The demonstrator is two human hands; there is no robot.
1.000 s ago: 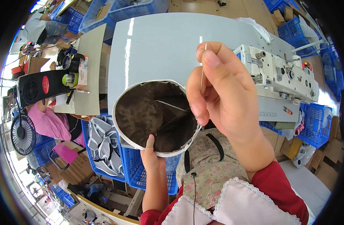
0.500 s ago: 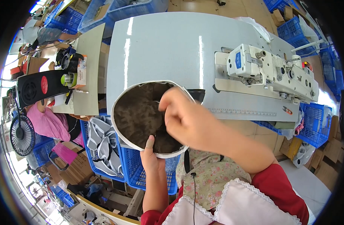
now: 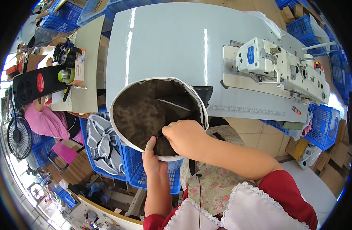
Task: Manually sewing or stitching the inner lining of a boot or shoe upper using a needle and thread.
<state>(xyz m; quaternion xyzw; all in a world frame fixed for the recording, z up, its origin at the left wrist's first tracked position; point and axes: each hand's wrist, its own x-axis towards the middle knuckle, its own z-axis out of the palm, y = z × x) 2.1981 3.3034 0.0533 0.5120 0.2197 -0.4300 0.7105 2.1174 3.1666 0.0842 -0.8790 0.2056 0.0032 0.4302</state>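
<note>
A round, deep fabric piece [image 3: 137,111] with a dark brown, plush-looking inside and a white rim lies tilted over the table's front edge, its opening toward me. My left hand [image 3: 153,159] grips the near rim, thumb inside and fingers hidden under it. A wrapping covers the tip of that thumb. Inside the opening, close to the left thumb, my right hand [image 3: 185,140] is closed in a pinch. Something thin shows at its fingertips, too small to name. A pale line [image 3: 174,104] crosses the brown inside, and a dark flap [image 3: 204,93] sticks out at the right.
A white sewing machine [image 3: 275,69] stands on the grey table [image 3: 164,42], with a printed ruler [image 3: 246,111] and small orange-handled snips [image 3: 296,110] nearby. Blue baskets [image 3: 132,168] sit below, one holding grey-and-white fabric [image 3: 103,143]. A person in pink [image 3: 49,120] sits at left.
My right hand has come down from the middle of the opening to the near rim beside my left thumb. The pale line inside is now uncovered. My view has shifted slightly.
</note>
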